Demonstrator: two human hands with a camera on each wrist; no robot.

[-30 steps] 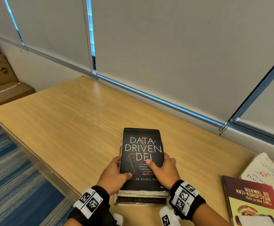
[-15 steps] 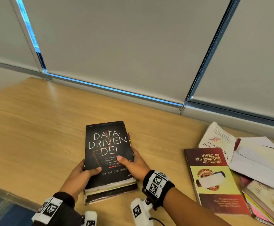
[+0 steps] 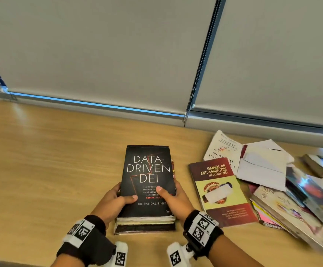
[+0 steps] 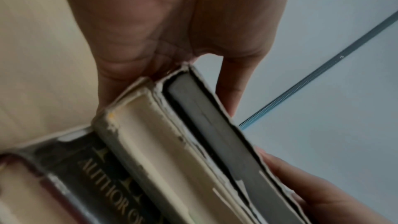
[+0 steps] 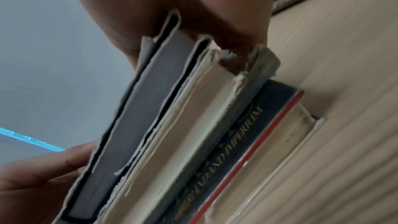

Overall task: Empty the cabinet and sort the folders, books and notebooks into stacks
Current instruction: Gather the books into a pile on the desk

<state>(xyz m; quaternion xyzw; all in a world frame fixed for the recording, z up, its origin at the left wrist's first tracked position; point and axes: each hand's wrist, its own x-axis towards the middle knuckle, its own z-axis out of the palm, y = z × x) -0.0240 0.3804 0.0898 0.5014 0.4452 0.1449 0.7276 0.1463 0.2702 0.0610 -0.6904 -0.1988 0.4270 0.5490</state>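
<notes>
A small stack of books (image 3: 145,224) sits on the light wooden tabletop (image 3: 47,170), topped by a black hardcover titled "Data-Driven DEI" (image 3: 147,180). The left hand (image 3: 112,203) clasps the stack's left side, thumb curled over the black cover; the right hand (image 3: 176,201) clasps the right side the same way, thumb pressed on the cover. From the wrist views the books under that cover show worn, cream page edges (image 5: 193,125) and a dark volume with gold lettering (image 4: 112,185) at the bottom, lying flat on the wood. Just right of the stack lies a maroon and yellow paperback, "Manwal ng Anti-Korupsyon" (image 3: 222,191), and beyond it, further right, a loose jumble of papers and books (image 3: 283,185) sprawls over the table. Behind the stack, grey roller blinds (image 3: 103,51) hang down to the sill, a bead chain (image 3: 201,60) dangling between two panels, and a thin strip of blue daylight (image 3: 91,104) shows under the left one
</notes>
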